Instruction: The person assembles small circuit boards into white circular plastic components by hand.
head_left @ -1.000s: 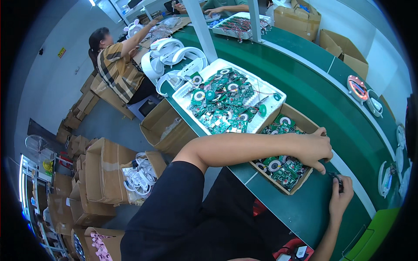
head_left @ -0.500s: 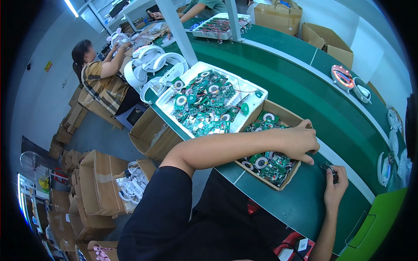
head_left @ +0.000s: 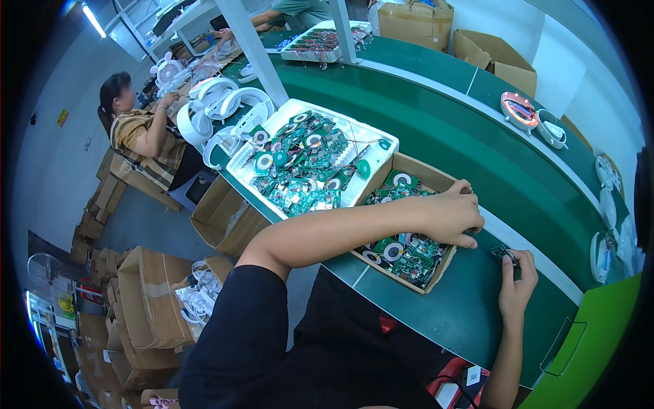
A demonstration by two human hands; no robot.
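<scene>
Green worktop [head_left: 443,324] lay under both hands. The right hand [head_left: 519,283] pinched one small circuit board [head_left: 499,251], slightly farther from the left hand [head_left: 453,217] than a second earlier; that curled over one board-filled carton [head_left: 443,270], grip unclear. Beyond stood one white tray [head_left: 289,110]; one co-worker [head_left: 146,140] had drawn their arm in.

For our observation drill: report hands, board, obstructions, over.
Right hand pinching circuit board. Left hand at cardboard box, grip unclear. Left forearm partly covers box.

No legible text; 1 yellow wall sign [head_left: 62,118] too small to read.
</scene>
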